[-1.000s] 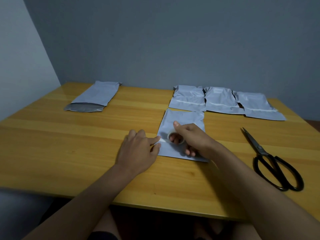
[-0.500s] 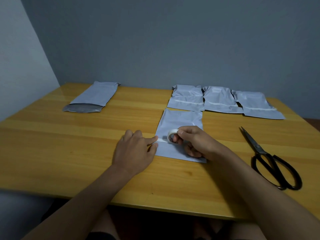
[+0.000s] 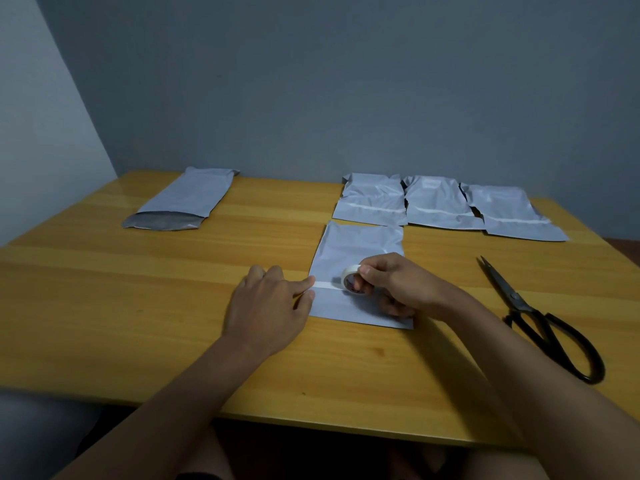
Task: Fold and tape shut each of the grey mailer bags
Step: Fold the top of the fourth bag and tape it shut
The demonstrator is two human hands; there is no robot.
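Since a second ago, the tape roll (image 3: pixel 352 280) has travelled rightward across the folded mailer (image 3: pixel 356 251), leaving a longer white strip (image 3: pixel 323 285) behind it. At centre frame the right hand (image 3: pixel 398 284) pinches the roll between thumb and curled fingers, holding it on edge over the bag. The left hand (image 3: pixel 268 306), fingers loosely extended, presses the strip's free end at the mailer's left edge with a fingertip.

A yellow wooden table (image 3: pixel 138 306) fills the lower half of the frame, set against a grey-blue wall (image 3: pixel 311 81); a paler wall (image 3: pixel 34 116) angles in at upper left.

The mailer being taped lies flat, its long axis running from the near edge toward the far wall, with the strip crossing it left to right. Three taped mailers (image 3: pixel 443 206) sit in a row just beyond it, toward the upper right, each banded side to side. One unfolded mailer (image 3: pixel 187 199) lies at upper left, its long axis slanting, dark open mouth toward the viewer. Black scissors (image 3: pixel 540 320) rest at right, blades pointing away.
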